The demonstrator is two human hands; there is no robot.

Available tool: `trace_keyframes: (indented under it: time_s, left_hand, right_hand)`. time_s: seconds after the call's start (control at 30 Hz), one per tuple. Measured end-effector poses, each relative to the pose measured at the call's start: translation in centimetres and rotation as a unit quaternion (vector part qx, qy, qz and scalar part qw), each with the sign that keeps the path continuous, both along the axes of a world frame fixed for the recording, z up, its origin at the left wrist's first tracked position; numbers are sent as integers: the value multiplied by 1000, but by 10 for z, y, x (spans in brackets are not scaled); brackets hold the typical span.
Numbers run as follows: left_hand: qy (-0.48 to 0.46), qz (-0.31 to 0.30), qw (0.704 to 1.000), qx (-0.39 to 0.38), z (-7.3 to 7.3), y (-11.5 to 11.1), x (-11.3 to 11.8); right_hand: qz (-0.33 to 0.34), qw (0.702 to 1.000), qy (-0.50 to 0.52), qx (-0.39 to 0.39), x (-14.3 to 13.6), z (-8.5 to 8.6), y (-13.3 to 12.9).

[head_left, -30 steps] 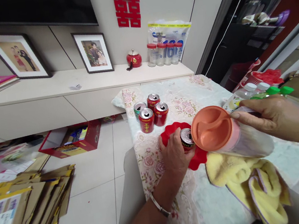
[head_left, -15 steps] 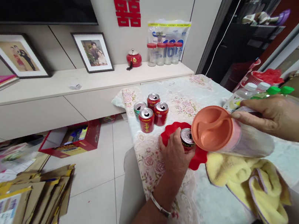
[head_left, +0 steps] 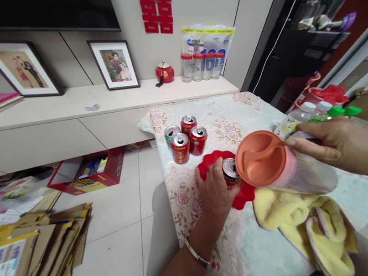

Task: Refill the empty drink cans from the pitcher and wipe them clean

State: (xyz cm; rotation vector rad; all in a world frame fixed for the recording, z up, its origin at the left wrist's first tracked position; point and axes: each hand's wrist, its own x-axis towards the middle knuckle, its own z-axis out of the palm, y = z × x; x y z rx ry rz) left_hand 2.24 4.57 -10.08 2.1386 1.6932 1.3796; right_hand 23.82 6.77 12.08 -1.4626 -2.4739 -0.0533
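Note:
My left hand (head_left: pixel 216 186) is wrapped round an opened drink can (head_left: pixel 230 169), which stands on a red scalloped plate (head_left: pixel 244 196). In my right hand (head_left: pixel 323 145) is the handle of a clear pitcher (head_left: pixel 309 179) with an orange lid (head_left: pixel 260 158). The pitcher is tilted toward the can, its lid edge right beside the can's top. Whether liquid flows between them I cannot tell. Behind the plate stand several opened cans: red cans (head_left: pixel 180 148) and a green one (head_left: pixel 171 135).
A yellow towel (head_left: pixel 303 217) lies bunched on the flowered tablecloth (head_left: pixel 227 129), below the pitcher. Bottles with white and green caps (head_left: pixel 335 111) stand at the table's right side. Lidded jars (head_left: pixel 195 67) line the white cabinet. Flattened cardboard (head_left: pixel 48 250) and a red box (head_left: pixel 88 173) lie on the floor.

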Motion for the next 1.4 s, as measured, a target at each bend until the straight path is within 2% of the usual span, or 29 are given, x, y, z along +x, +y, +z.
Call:
trace_keyframes:
  time_s: [0.67, 1.4]
  left_hand:
    - [1, 0, 1000, 3, 0, 0, 0]
    - [1, -7, 999, -31, 1, -2, -1]
  right_hand:
    - [31, 999, 5, 23, -4, 2, -1]
    - [-38, 999, 14, -35, 0, 0, -3]
